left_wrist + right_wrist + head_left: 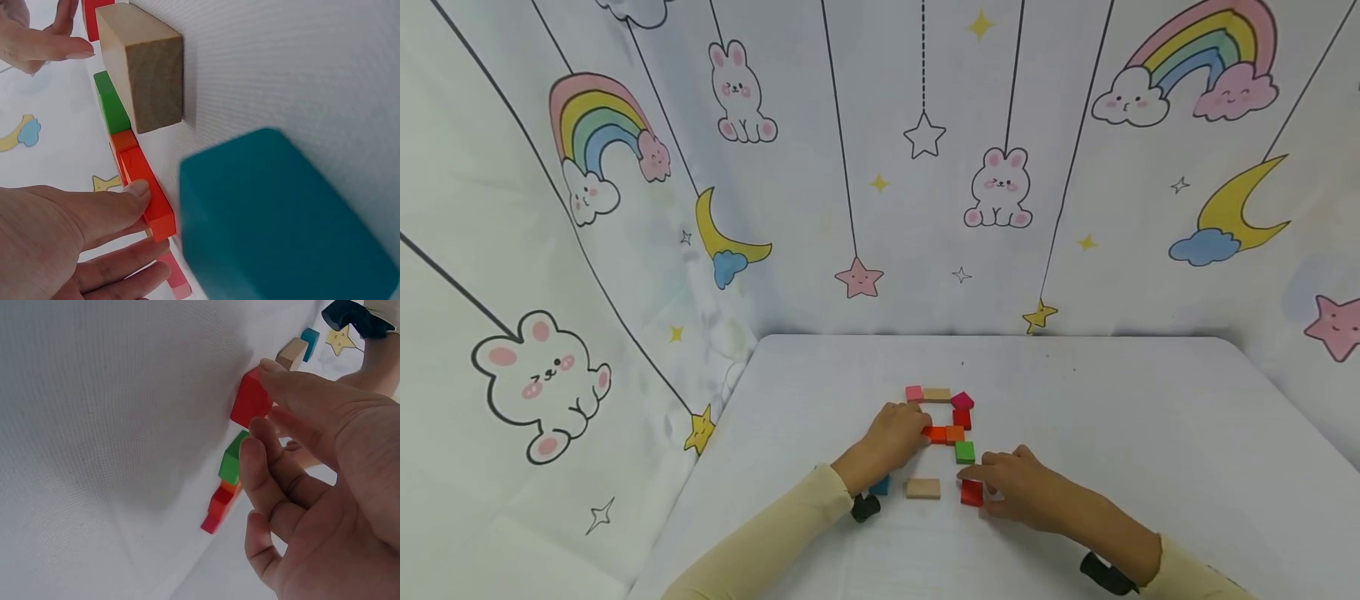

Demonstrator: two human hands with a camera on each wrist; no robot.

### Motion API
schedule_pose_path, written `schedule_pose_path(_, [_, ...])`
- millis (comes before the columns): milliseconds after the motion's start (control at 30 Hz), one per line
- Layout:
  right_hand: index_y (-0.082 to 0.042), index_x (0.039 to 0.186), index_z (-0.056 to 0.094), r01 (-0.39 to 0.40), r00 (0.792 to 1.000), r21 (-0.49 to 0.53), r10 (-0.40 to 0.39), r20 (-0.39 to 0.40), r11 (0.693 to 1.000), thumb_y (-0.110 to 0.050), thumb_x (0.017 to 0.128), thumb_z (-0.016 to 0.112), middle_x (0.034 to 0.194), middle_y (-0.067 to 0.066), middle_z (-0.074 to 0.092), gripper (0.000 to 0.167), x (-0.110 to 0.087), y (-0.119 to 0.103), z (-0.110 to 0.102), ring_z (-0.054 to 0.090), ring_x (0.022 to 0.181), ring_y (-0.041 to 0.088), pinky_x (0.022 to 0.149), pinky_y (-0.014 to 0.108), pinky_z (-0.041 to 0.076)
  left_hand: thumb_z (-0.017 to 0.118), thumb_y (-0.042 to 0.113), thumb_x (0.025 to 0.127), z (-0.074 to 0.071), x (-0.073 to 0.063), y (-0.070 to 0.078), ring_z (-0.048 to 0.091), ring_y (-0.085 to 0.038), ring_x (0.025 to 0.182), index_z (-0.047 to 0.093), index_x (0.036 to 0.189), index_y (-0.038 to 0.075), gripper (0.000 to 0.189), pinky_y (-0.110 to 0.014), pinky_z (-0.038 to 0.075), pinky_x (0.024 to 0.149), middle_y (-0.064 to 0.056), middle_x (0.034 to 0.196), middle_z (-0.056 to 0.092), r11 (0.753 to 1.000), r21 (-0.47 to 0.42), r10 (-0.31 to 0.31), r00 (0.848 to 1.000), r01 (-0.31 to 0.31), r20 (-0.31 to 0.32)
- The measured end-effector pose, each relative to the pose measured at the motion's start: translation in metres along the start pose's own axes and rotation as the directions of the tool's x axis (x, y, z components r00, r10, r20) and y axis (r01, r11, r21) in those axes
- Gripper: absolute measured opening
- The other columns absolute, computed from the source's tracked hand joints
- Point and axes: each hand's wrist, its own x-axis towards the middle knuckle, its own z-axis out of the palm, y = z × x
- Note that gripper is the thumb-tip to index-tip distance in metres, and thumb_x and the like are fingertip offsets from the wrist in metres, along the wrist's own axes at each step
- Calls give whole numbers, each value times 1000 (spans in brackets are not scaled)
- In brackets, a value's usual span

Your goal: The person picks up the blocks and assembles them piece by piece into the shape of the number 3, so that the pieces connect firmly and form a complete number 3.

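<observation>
My left hand holds the left end of a red-orange block, its thumb on the block's side in the left wrist view. That block lies against a smaller orange block. My right hand is at a red block, the thumb at one edge and fingers at the other side. Just beyond the red block, a green block lies apart from it. A plain wooden block lies between the hands, and a teal block is under my left wrist.
Farther back lie a pink block, another wooden block, a crimson pentagonal block and a second red block. The white tabletop ends at a printed curtain behind and at the sides.
</observation>
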Motion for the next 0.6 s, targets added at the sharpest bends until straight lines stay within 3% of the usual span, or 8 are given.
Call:
schedule_pose_path(300, [-29,125,75,7,1000,3,-7,-7,1000,-26,79,93,90,-11,65,49,-1,0,0,60,85,6,82,42,47,79,33,96,1,0,0,65,-13,97,78,120,18,28,-31,54,95,2,105,74,1000,9,10,1000,-10,-8])
schedule_pose_path(600, [-21,112,77,-71,994,30,73,-81,997,-37,73,97,81,-12,60,47,0,0,-1,54,76,5,84,43,48,79,32,97,-1,-1,1,66,-14,98,79,120,18,27,-31,54,95,2,105,75,1000,2,6,1000,-6,-15])
